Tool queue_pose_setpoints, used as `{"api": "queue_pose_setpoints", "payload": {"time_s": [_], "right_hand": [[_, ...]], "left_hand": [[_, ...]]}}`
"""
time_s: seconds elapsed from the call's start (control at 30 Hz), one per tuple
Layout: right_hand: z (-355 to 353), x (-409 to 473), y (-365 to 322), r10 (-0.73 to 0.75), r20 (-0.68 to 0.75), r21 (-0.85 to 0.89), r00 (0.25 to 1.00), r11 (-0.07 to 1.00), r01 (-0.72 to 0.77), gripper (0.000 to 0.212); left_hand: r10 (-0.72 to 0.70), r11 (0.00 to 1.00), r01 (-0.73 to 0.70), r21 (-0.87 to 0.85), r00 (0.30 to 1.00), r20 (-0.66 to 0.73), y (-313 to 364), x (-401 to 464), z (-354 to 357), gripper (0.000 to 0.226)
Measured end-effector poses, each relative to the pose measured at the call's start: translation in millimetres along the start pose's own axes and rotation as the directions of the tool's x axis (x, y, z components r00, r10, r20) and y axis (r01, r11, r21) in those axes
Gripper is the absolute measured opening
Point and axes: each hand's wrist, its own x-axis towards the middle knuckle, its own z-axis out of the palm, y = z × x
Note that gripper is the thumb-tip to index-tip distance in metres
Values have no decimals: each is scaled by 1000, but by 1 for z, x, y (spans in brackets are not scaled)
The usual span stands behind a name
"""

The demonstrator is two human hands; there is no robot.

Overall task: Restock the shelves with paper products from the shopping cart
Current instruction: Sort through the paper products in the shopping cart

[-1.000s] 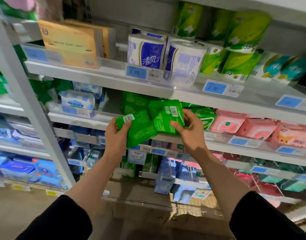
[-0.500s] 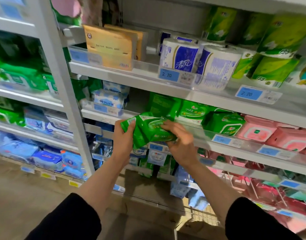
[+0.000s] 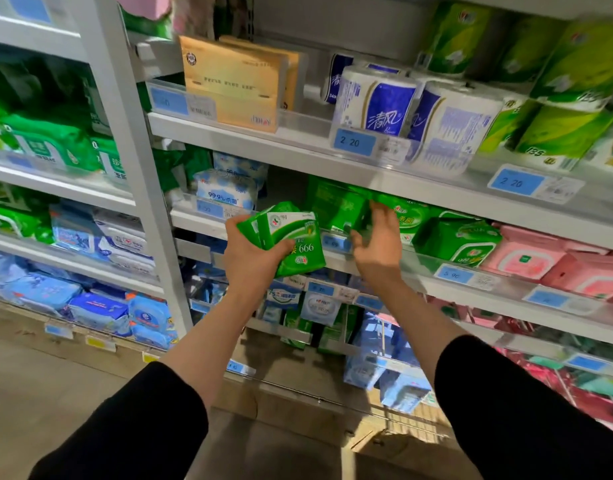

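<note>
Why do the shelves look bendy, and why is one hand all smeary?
Head view: the wide lens bows the shelf edges and tilts the white post; the right hand is smeared by motion, while the left hand and its green packs are sharper; shiny wrappers on the green rolls catch glare; the floor below is dim.

We see two bare forearms, left hand point(image 3: 251, 261) and right hand point(image 3: 379, 247), with black sleeves point(image 3: 526, 410) pushed up toward the elbows.

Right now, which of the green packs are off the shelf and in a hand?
The green packs gripped by the left hand. The other green packs all sit on the shelf; the right hand holds nothing.
</note>
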Motion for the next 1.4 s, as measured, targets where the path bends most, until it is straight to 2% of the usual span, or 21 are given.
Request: {"api": "queue_pose_setpoints", "payload": {"time_s": [0.07,0.13,0.27,0.37,0.53,0.67,0.8,0.93,1.1,1.17,1.27,1.33,1.4], "right_hand": [[1,21,-2,71,24,-121,997,990,-68,68],[5,34,-5,98,37,-198,995,976,-88,69],[12,41,-9,136,0,-209,991,969,-133,63],[13,40,-13,164,54,-101,985,982,-158,56],[14,26,-13,18,40,94,999,995,-21,44],[1,18,-9,-32,78,318,996,948,6,43],[-4,13,-4,13,74,491,997,870,-48,21],[-5,17,-9,77,-8,473,997,879,-64,23],[-8,22,-9,181,52,462,982,868,-185,72],[-13,25,-9,194,97,477,976,852,-217,67],[-21,28,-13,239,141,515,961,811,-277,40],[-19,31,-17,265,106,546,958,790,-279,23],[-11,38,-23,332,41,571,943,766,-294,29]], "left_hand": [[11,1000,-11,4,1000,23,-1,1,1,71],[24,1000,-23,-8,999,41,-4,1,0,69],[27,999,-27,-28,999,31,-10,5,-6,67],[7,999,-7,-37,1000,1,-11,9,-12,68],[52,998,-53,-46,998,-35,-10,11,-18,75],[73,996,-77,-53,995,-75,-10,14,-21,68],[88,995,-91,-29,992,-94,-5,18,-23,70],[103,994,-105,-17,992,-75,-2,17,-18,72],[92,995,-93,-21,994,-53,-2,16,-11,77],[88,996,-89,-24,995,-53,-1,16,-10,75],[92,995,-94,-28,994,-50,-2,16,-9,75],[88,995,-90,-34,995,-51,-2,16,-8,74],[83,996,-85,-39,995,-55,-2,17,-8,73]]}}
